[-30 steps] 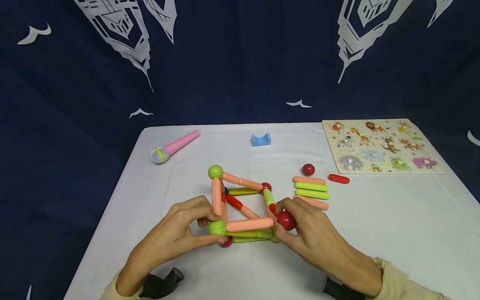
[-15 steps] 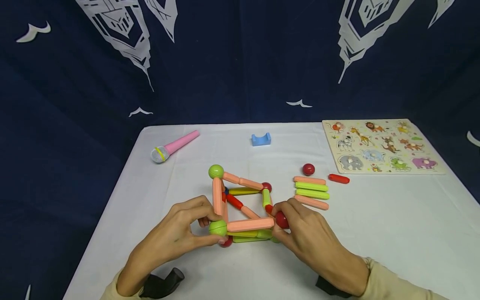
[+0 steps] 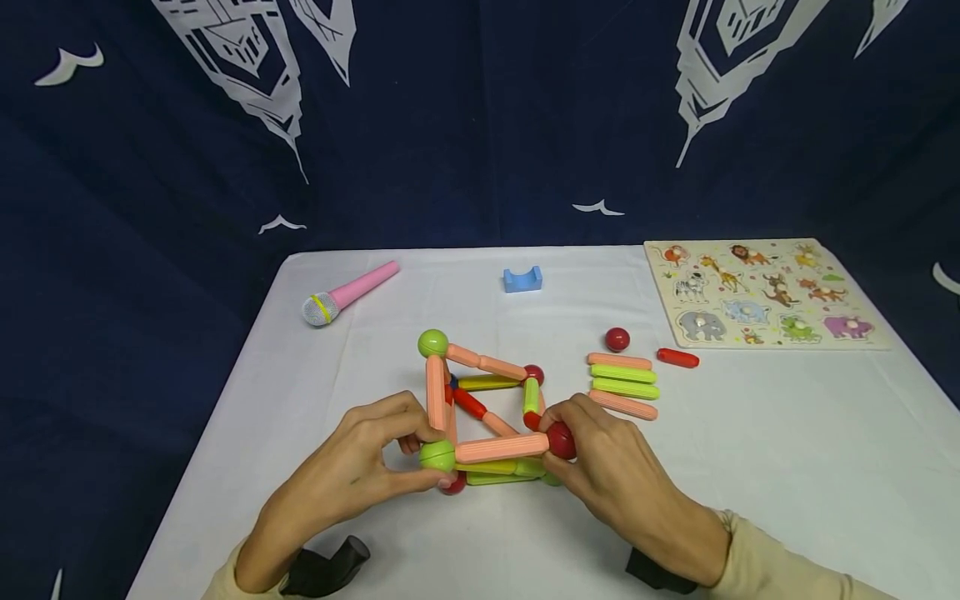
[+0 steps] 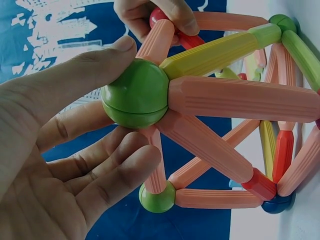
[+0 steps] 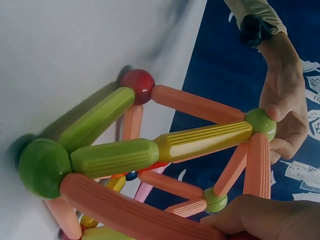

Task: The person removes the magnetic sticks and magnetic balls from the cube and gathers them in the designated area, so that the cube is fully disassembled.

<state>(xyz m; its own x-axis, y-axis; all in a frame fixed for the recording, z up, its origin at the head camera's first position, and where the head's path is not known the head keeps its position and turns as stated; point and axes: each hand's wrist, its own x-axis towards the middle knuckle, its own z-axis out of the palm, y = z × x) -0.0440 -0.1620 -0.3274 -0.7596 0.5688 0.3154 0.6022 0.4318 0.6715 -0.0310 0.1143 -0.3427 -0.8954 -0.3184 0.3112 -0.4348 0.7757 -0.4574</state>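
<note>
One green ball (image 3: 437,456) is pinched in the left hand (image 3: 367,454), one red ball (image 3: 562,441) in the right hand (image 3: 607,454), at upper near corners of a stick-and-ball frame (image 3: 471,404) standing mid-tabletop (image 3: 480,550). Since a second ago, the red ball has shifted left to meet the pink stick (image 3: 502,448), whose long axis runs left to right, nearly level, between both balls.

"What's lying toward the far edge of that white-covered table (image 3: 450,304)?"

"A toy microphone (image 3: 358,289) on the left — pink handle, silvery head, yellow band; it lies at a slant; then a small blue block (image 3: 522,284) with a scooped top, nearer the middle."

"And on the right?"

"An animal board (image 3: 750,287), lying flat; behind everything, a navy cloth (image 3: 480,125) — printed in white."
</note>
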